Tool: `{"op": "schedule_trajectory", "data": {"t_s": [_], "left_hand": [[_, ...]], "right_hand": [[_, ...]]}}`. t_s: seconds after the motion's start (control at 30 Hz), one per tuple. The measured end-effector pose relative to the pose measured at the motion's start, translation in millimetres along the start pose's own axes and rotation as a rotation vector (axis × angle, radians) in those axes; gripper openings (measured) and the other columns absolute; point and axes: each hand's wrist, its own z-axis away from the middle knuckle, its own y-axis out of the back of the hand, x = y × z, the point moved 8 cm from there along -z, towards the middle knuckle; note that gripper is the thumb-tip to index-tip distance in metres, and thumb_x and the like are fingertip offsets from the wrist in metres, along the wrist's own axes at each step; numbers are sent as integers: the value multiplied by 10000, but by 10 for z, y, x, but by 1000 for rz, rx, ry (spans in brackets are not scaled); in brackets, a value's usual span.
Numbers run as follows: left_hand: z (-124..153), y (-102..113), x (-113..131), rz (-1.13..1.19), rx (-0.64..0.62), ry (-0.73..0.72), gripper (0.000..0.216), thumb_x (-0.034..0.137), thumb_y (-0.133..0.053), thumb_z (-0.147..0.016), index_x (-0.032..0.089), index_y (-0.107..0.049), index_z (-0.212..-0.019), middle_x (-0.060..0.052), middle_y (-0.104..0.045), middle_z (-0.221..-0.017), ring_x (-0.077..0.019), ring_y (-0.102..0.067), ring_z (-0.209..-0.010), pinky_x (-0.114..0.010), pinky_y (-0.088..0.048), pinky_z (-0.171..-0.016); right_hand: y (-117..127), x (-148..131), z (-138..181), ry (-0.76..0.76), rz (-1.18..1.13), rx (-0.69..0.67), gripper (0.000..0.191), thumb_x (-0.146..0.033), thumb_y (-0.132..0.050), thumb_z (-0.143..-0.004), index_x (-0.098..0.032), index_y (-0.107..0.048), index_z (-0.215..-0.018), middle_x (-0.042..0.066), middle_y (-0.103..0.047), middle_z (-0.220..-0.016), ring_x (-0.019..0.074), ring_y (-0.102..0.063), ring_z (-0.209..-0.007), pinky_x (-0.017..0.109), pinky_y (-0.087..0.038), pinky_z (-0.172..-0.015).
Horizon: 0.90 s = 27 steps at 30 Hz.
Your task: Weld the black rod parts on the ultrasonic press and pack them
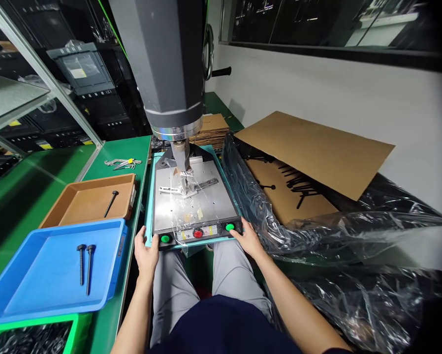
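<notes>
The left hand (146,251) rests on the front left corner of the machine (193,196), with its thumb right by the left green button (165,239). The fingers curl around the edge, so it grips the corner. The right hand (247,238) lies at the front right corner, thumb by the right green button (230,226), its fingers bent loosely over the edge. It holds nothing loose.

Between the two green buttons sits a red button (198,233). The flat metal plate (206,201) of the machine has a sheet of clear plastic over it. A big gray press head (171,69) comes down from 12 o'clock, and its tip meets a small metal part (186,187) in the middle of the plate.

At 9 o'clock from the hands lies a blue tray (29,290) with two black bolts (85,265) side by side. Behind it, at 10 o'clock, a brown tray (80,204) holds one black bolt (110,203). At 7 o'clock a green bin (32,337) holds dark parts (too dim to tell what they are). At 2 o'clock a cardboard box (313,147) lined with a shiny plastic bag (250,196) holds more black parts. The table (14,196) is green.
</notes>
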Motion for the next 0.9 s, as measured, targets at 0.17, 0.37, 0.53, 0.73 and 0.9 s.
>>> {"op": "schedule_trajectory", "data": {"t_s": [0.17,0.37,0.53,0.73,0.9], "left_hand": [[2,-130,315,33,-71,-99,527,423,-608,-871,231,-524,-1355,-126,-548,-1392,-270,-553,-1272,-425,-473,-1076],[110,-413,335,150,-217,-40,510,437,-645,-845,209,-571,-1295,-132,-570,-1372,-268,-585,-1223,-429,-493,-1036],[323,-615,352,198,-312,-19,504,415,-658,-834,196,-586,-1282,-138,-585,-1332,-269,-566,-1239,-432,-486,-1026],[542,-590,129,289,-281,188,505,421,-747,-746,192,-610,-1175,-127,-655,-1199,-254,-625,-1150,-397,-509,-981],[658,-664,-64,481,-270,508,525,460,-847,-633,172,-577,-978,-113,-710,-989,-233,-702,-989,-360,-536,-897]], "right_hand": [[60,-57,-18,-24,2,33,650,-443,-642,-782,-207,-511,-1374,161,-574,-1295,327,-593,-1164,501,-502,-973],[218,-989,-107,245,-90,251,452,-446,-554,-890,-187,-596,-1258,155,-603,-1260,281,-624,-1101,462,-540,-945],[-247,-1608,-571,278,-121,26,473,-329,-599,-867,-195,-543,-1316,137,-602,-1322,269,-585,-1206,443,-510,-1001],[-652,-1759,-915,183,-91,-157,638,-264,-707,-804,-184,-473,-1393,144,-631,-1299,288,-592,-1206,466,-445,-1055],[-778,-1765,-865,150,-298,-218,420,-204,-660,-799,-183,-587,-1212,29,-725,-863,195,-677,-819,361,-530,-835]]}}
